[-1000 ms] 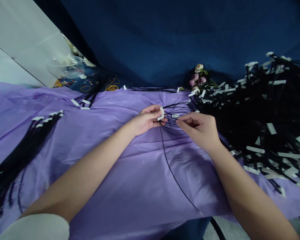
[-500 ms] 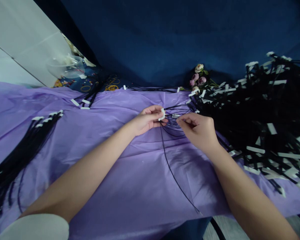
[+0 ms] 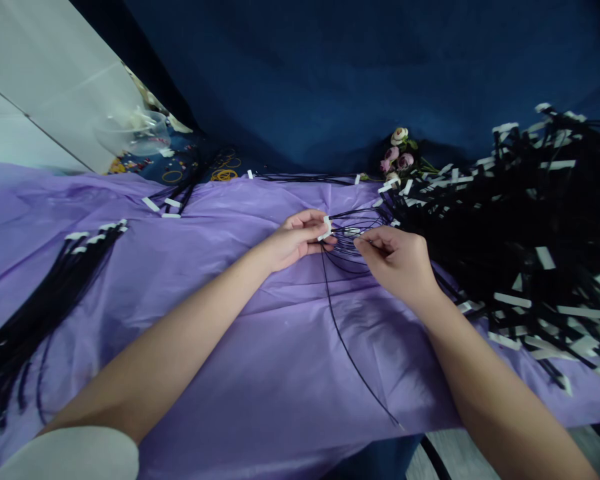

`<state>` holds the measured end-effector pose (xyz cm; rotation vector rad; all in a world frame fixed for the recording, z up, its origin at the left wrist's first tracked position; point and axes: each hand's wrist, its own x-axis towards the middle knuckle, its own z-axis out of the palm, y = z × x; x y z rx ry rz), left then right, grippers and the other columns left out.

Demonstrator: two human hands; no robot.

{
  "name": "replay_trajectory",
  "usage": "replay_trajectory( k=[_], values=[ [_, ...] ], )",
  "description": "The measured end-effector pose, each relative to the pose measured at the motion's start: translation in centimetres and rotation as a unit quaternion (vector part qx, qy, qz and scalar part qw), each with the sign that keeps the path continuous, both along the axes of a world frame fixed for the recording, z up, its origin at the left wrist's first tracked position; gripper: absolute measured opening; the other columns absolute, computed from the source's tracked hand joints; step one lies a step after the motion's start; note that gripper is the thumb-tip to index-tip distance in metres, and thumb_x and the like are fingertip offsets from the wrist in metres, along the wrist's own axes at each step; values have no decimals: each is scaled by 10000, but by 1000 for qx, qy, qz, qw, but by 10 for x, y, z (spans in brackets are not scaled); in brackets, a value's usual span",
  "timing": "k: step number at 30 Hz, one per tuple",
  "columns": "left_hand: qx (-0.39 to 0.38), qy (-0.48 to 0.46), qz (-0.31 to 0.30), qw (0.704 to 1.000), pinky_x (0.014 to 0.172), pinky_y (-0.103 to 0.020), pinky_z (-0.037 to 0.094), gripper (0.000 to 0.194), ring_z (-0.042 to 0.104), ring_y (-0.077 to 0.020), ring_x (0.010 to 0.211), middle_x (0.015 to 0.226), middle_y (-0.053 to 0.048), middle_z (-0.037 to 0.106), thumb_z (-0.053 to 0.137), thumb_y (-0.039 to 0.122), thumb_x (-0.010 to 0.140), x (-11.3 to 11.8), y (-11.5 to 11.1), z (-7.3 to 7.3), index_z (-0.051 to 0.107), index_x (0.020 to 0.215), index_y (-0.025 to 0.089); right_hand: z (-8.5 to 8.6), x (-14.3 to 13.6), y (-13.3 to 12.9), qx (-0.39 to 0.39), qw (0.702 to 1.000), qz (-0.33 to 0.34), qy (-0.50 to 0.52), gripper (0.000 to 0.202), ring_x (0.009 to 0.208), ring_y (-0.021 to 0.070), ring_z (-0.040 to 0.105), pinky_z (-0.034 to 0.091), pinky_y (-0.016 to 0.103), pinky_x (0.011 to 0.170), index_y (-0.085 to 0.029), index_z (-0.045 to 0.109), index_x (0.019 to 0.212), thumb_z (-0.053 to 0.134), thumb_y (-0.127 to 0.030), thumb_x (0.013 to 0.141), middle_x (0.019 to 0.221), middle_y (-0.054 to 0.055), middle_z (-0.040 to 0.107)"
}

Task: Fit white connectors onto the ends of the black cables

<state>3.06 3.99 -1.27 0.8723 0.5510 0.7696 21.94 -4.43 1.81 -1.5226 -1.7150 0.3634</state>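
Note:
Between the thumb and fingers of my left hand [image 3: 303,239] is a white plastic connector [image 3: 326,228], held over the middle of the purple sheet. Thin black wires [image 3: 350,247] fan out from it to the right. My right hand [image 3: 393,257] pinches among these wires, thumb against forefinger; its fingertips hide exactly which strand they grip. A single black wire [image 3: 345,343] hangs from the connector and curves down to the sheet's near edge. Near the right fingertips a small white piece [image 3: 351,232] shows among the strands.
A large heap of black wire harnesses [image 3: 520,233] with white connectors lies at right. Another black bundle [image 3: 65,280] lies at left. Artificial flowers [image 3: 399,157], yellow rubber bands [image 3: 224,175] and a clear bowl [image 3: 133,137] are at the back, on the far side of the purple sheet [image 3: 260,373].
Almost nothing differs. Both hands keep the same grip and place; the whole view has shifted only very slightly.

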Motion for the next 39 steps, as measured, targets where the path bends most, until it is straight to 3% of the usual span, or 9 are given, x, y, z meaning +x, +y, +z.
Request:
replay_trajectory(
  k=[6, 16, 21, 26, 39],
  values=[
    [2, 0, -1, 1000, 766, -338, 502, 289, 679, -151, 751, 787, 18, 645, 754, 198, 713, 0, 0, 0, 568, 934, 178, 2, 0, 0, -24, 999, 1, 22, 168, 478, 84, 416, 305, 233, 481, -152, 673, 760, 600, -296, 807, 545, -26, 510],
    [56, 25, 18, 998, 769, -353, 513, 266, 673, -151, 757, 784, 8, 646, 755, 245, 718, 3, -3, -3, 582, 909, 180, -2, -1, 7, -93, 985, 12, 147, 218, 465, 80, 369, 276, 227, 444, -148, 630, 663, 618, -333, 778, 530, -23, 484],
    [63, 34, 16, 997, 761, -338, 515, 273, 668, -144, 746, 789, 10, 644, 759, 259, 714, 3, -4, -1, 586, 911, 182, -1, -5, 4, -58, 995, -2, 84, 190, 497, 103, 459, 336, 237, 486, -148, 661, 743, 596, -317, 799, 589, 5, 576],
    [62, 30, 11, 998, 735, -317, 515, 268, 666, -139, 735, 780, 13, 640, 751, 258, 724, 3, -3, -2, 577, 912, 181, 0, -9, 1, -6, 1000, -19, 22, 162, 447, 88, 429, 306, 231, 458, -159, 661, 778, 573, -289, 819, 569, -5, 564],
    [51, 23, 9, 998, 728, -324, 518, 255, 663, -140, 725, 754, 23, 619, 745, 257, 727, 3, -3, -2, 566, 893, 180, -6, -16, 1, 28, 999, -23, -8, 140, 481, 118, 505, 342, 236, 473, -187, 624, 783, 549, -291, 838, 606, 16, 606]
  ],
)
